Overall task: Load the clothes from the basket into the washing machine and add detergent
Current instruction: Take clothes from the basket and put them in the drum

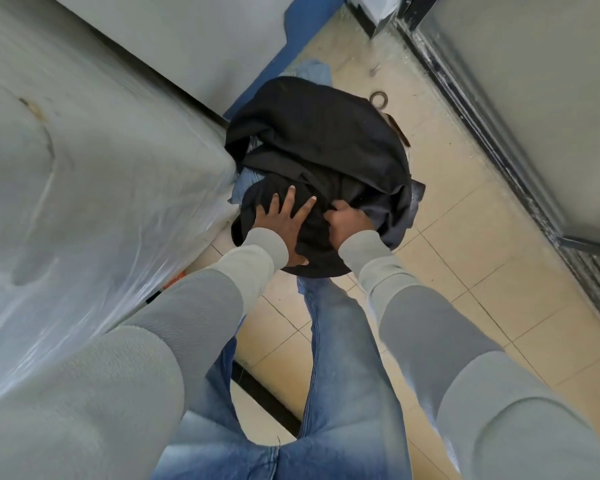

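A heap of dark clothes [326, 143] fills a basket on the tiled floor in front of me; the basket itself is almost wholly hidden under the cloth. A bit of blue denim [309, 71] shows at the far side. My left hand [284, 223] lies flat on the near part of the black cloth with fingers spread. My right hand [349, 223] is closed, bunching a fold of the black cloth. A grey machine wrapped in clear plastic film [84, 168] stands at the left, touching the heap.
Beige floor tiles [465, 271] lie to the right of the basket. A grey metal door with a dark frame [534, 98] runs along the right. A small ring [379, 98] lies on the floor beyond the basket. A blue strip [284, 53] borders the far wall.
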